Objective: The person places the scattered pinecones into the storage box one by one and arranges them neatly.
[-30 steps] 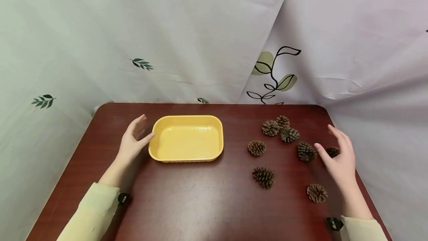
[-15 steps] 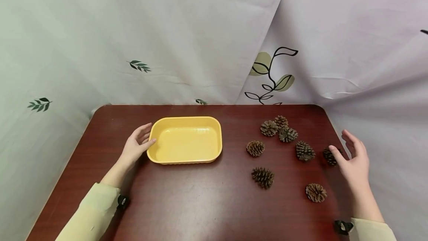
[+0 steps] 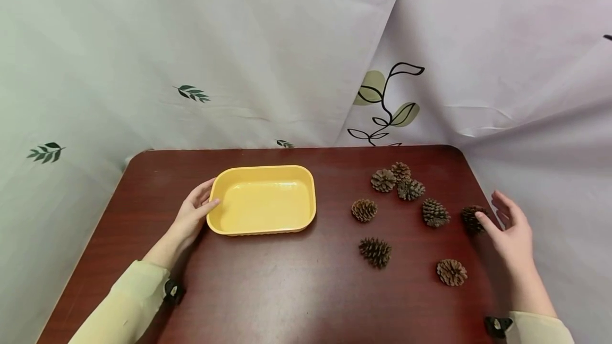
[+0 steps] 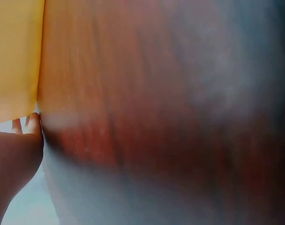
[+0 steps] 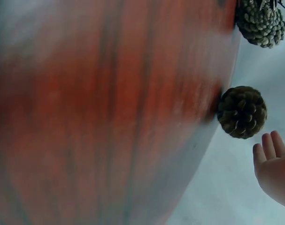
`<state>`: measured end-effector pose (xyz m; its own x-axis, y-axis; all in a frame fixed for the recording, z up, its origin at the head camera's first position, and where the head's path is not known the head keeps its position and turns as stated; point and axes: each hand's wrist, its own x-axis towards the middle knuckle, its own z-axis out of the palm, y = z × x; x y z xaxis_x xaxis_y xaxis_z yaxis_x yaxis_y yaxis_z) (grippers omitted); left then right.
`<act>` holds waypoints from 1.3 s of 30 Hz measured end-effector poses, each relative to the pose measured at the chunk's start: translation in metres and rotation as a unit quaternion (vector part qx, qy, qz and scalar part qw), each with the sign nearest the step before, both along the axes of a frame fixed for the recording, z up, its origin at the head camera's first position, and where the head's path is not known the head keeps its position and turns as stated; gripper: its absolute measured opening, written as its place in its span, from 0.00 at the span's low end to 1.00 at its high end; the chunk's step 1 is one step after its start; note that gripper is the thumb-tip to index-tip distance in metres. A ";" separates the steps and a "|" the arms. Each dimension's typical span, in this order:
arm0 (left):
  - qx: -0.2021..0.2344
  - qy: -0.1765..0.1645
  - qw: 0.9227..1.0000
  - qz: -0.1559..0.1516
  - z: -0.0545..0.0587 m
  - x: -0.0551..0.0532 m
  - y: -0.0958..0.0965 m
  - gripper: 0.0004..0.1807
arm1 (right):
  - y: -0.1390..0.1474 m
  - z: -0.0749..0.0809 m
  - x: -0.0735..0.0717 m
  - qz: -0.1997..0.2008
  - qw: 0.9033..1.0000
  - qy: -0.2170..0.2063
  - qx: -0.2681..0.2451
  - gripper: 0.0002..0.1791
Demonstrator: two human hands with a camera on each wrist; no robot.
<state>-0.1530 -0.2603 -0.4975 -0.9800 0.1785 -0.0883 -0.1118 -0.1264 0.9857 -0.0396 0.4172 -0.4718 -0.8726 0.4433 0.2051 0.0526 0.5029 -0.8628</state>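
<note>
On the left of the table, a yellow rectangular dish [image 3: 265, 207] has nothing in it. My left hand [image 3: 188, 215] grips its left end, thumb over the rim and fingers along the outer wall; the left wrist view shows those fingers against the dish [image 4: 15, 61]. At the far right, my right hand [image 3: 514, 235] is beside a dark pine cone [image 3: 472, 218], fingers loosely bent and thumb at the cone's right edge. In the right wrist view, a gap shows between the fingers and that pine cone [image 5: 242, 112].
Several other pine cones lie on the dark red table [image 3: 287, 291]: a cluster of three [image 3: 383, 180] at the back, one [image 3: 435, 213] left of my right hand, one [image 3: 451, 272] nearer the front. A patterned cloth [image 3: 268, 68] hangs behind.
My left hand has closed in on the dish's left end and taken hold of it. My right hand has moved rightward to the far side of the rightmost pine cone.
</note>
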 end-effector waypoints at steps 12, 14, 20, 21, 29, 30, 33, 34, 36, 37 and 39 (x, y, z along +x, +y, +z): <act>0.101 0.023 0.992 -0.075 -0.016 -0.004 -0.012 0.29 | 0.019 -0.009 0.010 0.061 0.997 -0.050 -0.004 0.36; 0.109 0.023 0.991 -0.079 -0.016 -0.004 -0.012 0.29 | 0.021 -0.010 0.010 0.065 0.996 -0.066 -0.003 0.37; 0.118 0.020 0.989 -0.083 -0.016 -0.004 -0.012 0.28 | 0.025 -0.014 0.011 0.071 0.992 -0.106 -0.004 0.39; 0.119 0.019 0.989 -0.082 -0.017 -0.004 -0.012 0.28 | 0.025 -0.014 0.011 0.070 0.992 -0.109 -0.005 0.40; 0.119 0.014 0.989 -0.083 -0.017 -0.004 -0.013 0.27 | 0.026 -0.020 0.012 0.057 0.992 -0.116 -0.005 0.40; 0.118 0.014 0.989 -0.083 -0.017 -0.004 -0.013 0.27 | 0.026 -0.021 0.012 0.055 0.991 -0.122 0.000 0.40; 0.119 0.015 0.989 -0.084 -0.016 -0.004 -0.012 0.27 | 0.026 -0.021 0.012 0.047 0.989 -0.142 0.014 0.42; 0.119 0.016 0.989 -0.084 -0.016 -0.004 -0.012 0.27 | 0.026 -0.021 0.012 0.044 0.987 -0.151 0.020 0.42; 0.121 0.018 0.989 -0.084 -0.016 -0.004 -0.012 0.27 | 0.026 -0.021 0.011 0.040 0.985 -0.168 0.030 0.44; 0.122 0.018 0.989 -0.084 -0.016 -0.005 -0.012 0.27 | 0.025 -0.020 0.011 0.038 0.983 -0.176 0.034 0.44; 0.122 0.018 0.989 -0.083 -0.017 -0.005 -0.012 0.27 | 0.025 -0.019 0.009 0.035 0.981 -0.189 0.042 0.45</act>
<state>-0.1579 -0.2722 -0.5140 -0.9373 0.3484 0.0110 -0.1172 -0.3447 0.9314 -0.0305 0.4424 -0.4911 -0.9210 0.3750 -0.1052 0.3230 0.5847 -0.7442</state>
